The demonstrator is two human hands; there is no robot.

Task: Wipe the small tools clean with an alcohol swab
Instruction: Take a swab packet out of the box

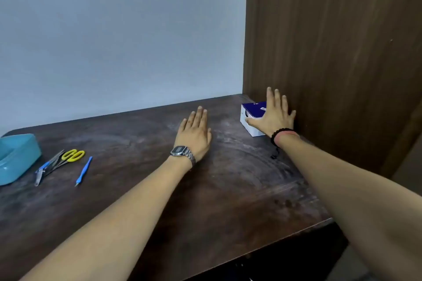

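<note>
**Hands spread over desk and box**

Tools are seen lying at the left of the dark desk (pixel 228 189) in the head view: yellow-handled scissors (pixel 72 155), a blue-handled pick (pixel 84 170) and a nail clipper (pixel 39 174), just beside a teal container (pixel 16 157). The left hand (pixel 194 134), a watch (pixel 180 151) on its wrist, is laid flat on the desk, its grip open and empty. The right hand (pixel 272 114) is placed with straight fingers on a blue-and-white box (pixel 252 109) near the wooden panel (pixel 331 52).
</note>
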